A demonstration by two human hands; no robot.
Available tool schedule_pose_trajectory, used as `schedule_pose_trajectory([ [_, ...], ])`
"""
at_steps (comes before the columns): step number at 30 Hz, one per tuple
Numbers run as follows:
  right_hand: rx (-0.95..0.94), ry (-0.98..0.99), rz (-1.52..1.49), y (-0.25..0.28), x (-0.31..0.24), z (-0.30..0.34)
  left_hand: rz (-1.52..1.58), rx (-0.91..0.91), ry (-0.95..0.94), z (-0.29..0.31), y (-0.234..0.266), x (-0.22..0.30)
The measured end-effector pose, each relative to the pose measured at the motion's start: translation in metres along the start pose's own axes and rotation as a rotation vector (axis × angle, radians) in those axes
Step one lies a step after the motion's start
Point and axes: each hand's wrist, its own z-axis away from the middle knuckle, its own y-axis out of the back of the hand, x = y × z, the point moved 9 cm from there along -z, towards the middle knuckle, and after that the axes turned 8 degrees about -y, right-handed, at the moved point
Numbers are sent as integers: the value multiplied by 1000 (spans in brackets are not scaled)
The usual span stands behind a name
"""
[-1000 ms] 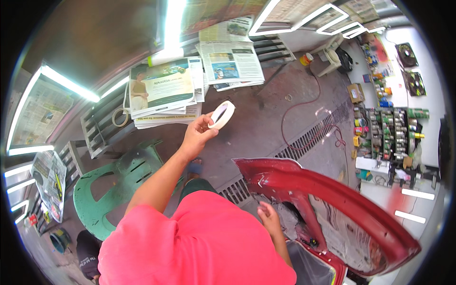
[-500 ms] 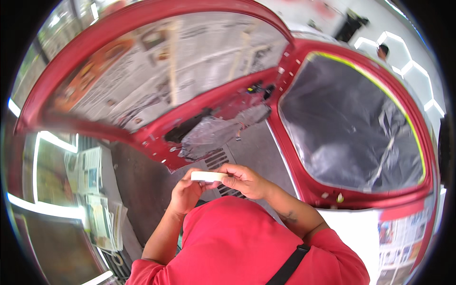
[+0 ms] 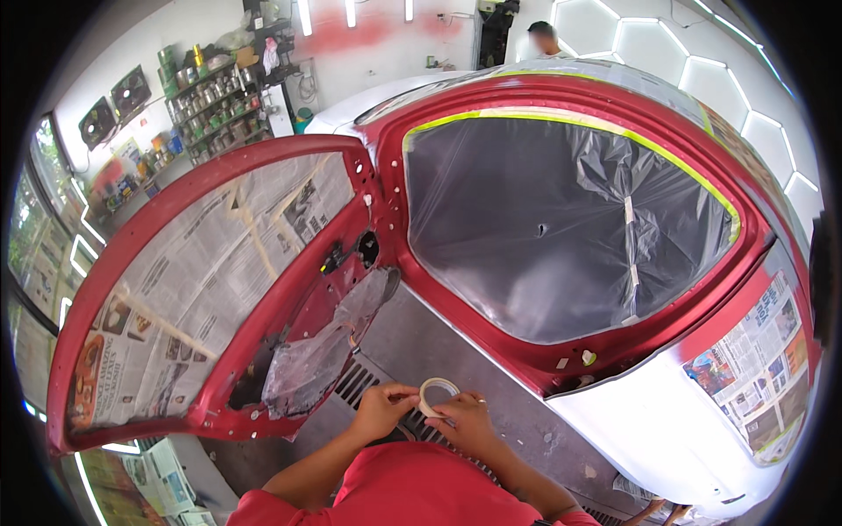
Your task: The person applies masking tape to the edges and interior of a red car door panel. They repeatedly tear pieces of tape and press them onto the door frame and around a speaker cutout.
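Observation:
In front of my chest, a roll of pale masking tape [image 3: 424,401] is held up with its round hole showing. My right hand [image 3: 468,425] grips the lower right of the ring, thumb and fingers closed on it. My left hand [image 3: 384,412] is pinched at the roll's left side; whether a loose tape end is between those fingertips is too small to make out. Beyond them stands an opened red car door [image 3: 219,167], its window covered with taped newspaper [image 3: 197,294]. Crumpled clear plastic [image 3: 303,364] hangs on the door's inner panel.
To the right, the red door opening [image 3: 491,311] is covered by dark plastic sheeting [image 3: 526,210] edged with yellow-green tape. The white rear panel [image 3: 640,430] carries newspaper. A floor grate [image 3: 355,386] lies below. Shelves of cans [image 3: 215,110] and a person [image 3: 544,39] are farther back.
My view has swung, bringing the whole door opening and the far shelves in. The tape roll has turned from edge-on to showing its hole, still between my hands.

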Motion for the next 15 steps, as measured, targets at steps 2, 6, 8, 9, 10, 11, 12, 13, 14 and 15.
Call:
schedule_pose_trajectory([
  [2,-14,-10,45,1,14,-11,-16,-30,36,-19,-5,4],
  [6,-42,7,40,-1,30,-53,1,-45,124,-56,2,-20],
  [8,-104,-7,47,-9,33,-79,-3,-51,116,-74,11,-31],
  [9,-135,-30,51,-13,35,-91,-12,-56,122,-81,17,-34],
  [10,-167,-51,54,-18,37,-103,-20,-59,129,-87,23,-39],
  [11,-198,-50,39,-22,40,-118,-30,-49,86,-97,29,-48],
  [12,-243,-53,25,-27,42,-133,-30,-37,54,-104,35,-66],
  [13,-294,-45,4,-34,42,-148,-37,-12,27,-109,46,-71],
  [14,-318,-24,-20,-36,37,-162,33,-7,100,-110,54,-83],
  [15,-330,-1,-38,-34,32,-177,104,-6,158,-117,60,-89],
])
